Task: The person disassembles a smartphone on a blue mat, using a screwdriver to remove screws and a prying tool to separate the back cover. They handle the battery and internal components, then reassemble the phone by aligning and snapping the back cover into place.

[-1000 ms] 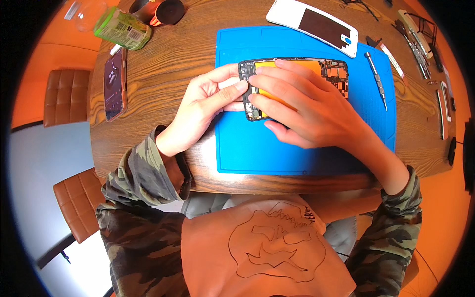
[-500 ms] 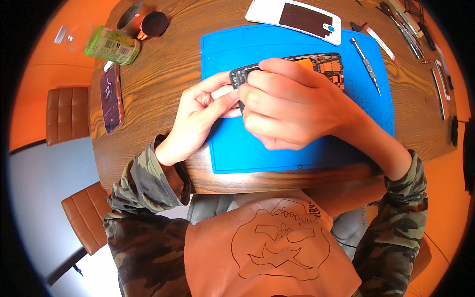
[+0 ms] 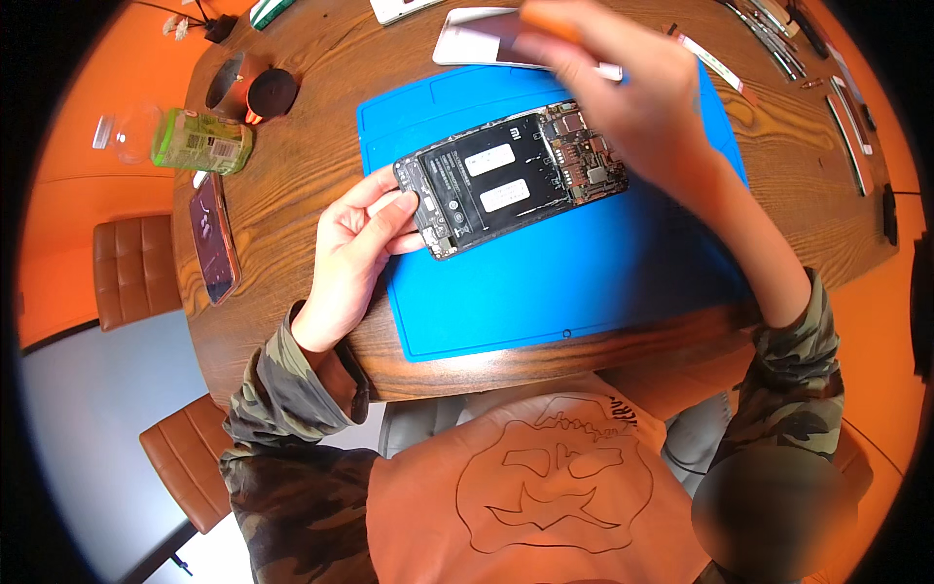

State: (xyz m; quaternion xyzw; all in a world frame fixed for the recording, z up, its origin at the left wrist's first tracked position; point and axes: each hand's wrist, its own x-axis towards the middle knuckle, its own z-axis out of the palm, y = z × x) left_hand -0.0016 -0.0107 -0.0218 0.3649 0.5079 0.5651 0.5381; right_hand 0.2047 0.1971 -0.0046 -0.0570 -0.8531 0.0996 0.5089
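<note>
My left hand (image 3: 355, 238) grips the left end of an opened phone (image 3: 486, 190), thumb on top and fingers at its edge. The phone is tilted over a blue work mat (image 3: 467, 316). Its black battery (image 3: 520, 165) carries two white labels, and bare circuit boards (image 3: 584, 156) show at the right end. Above that end my right hand (image 3: 632, 73) is raised and smeared by motion. A flat orange piece (image 3: 551, 21) shows at its closed fingers. Behind those fingers lies a white phone (image 3: 467, 49), partly covered by the hand.
To the left lie a phone (image 3: 212, 238) in a reddish case, a green-labelled jar (image 3: 199, 141) and a dark cup (image 3: 229, 86). Slim tools (image 3: 773, 39) and narrow strips (image 3: 848, 127) are along the right side. Brown chairs (image 3: 136, 273) stand beyond the table (image 3: 306, 146).
My right hand has lifted off the opened phone, up and to the right, with the orange piece. Battery and boards are now uncovered. My left hand keeps its grip; the whole view has shifted.
</note>
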